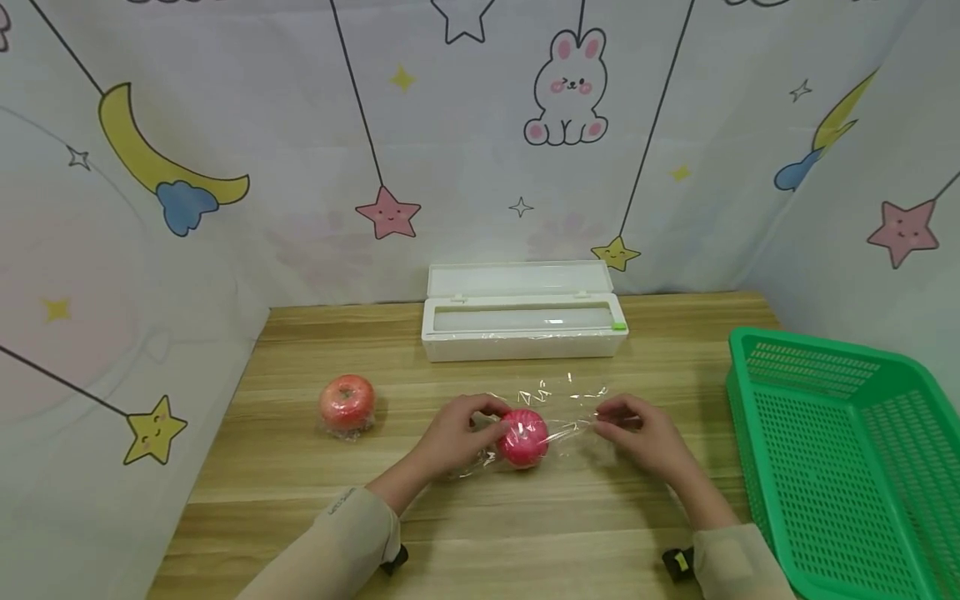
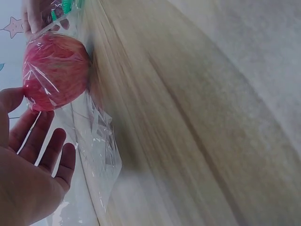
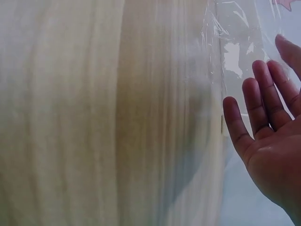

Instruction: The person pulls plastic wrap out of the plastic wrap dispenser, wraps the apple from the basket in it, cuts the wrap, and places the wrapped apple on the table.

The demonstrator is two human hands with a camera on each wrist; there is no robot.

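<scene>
Pink-red and glossy under clear film, the apple (image 1: 523, 442) is at the near middle of the table (image 1: 525, 550), between the person's two hands; whether it rests fully on the wood or is raised slightly cannot be told. It is round, with no marked long axis, so the direction that counts is the film's: the plastic film (image 1: 555, 393) spreads sideways, drawn into creases from the apple toward the right, with a loose flap at the left. The left hand (image 1: 456, 433) is the nearer one, touching the apple: its thumb and forefinger hold the left side through the film, while the other fingers are spread apart. From those fingertips the apple lies directly to the right. The right hand (image 1: 648, 437) is well apart from the fruit, which lies to its left; its fingers are extended, the thumb a little away from the forefinger, and the creased film reaches their tips, though whether they pinch it cannot be told. Left of the hands, a second apple (image 1: 347, 402) sits on the table, with film bunched beneath it. Behind the film is a long white box (image 1: 523, 347), its lid (image 1: 520, 278) raised and its length running from side to side. A green basket (image 1: 825, 340) is to the right, beyond the right hand, and a patterned cloth (image 1: 487, 150) hangs behind everything.
</scene>
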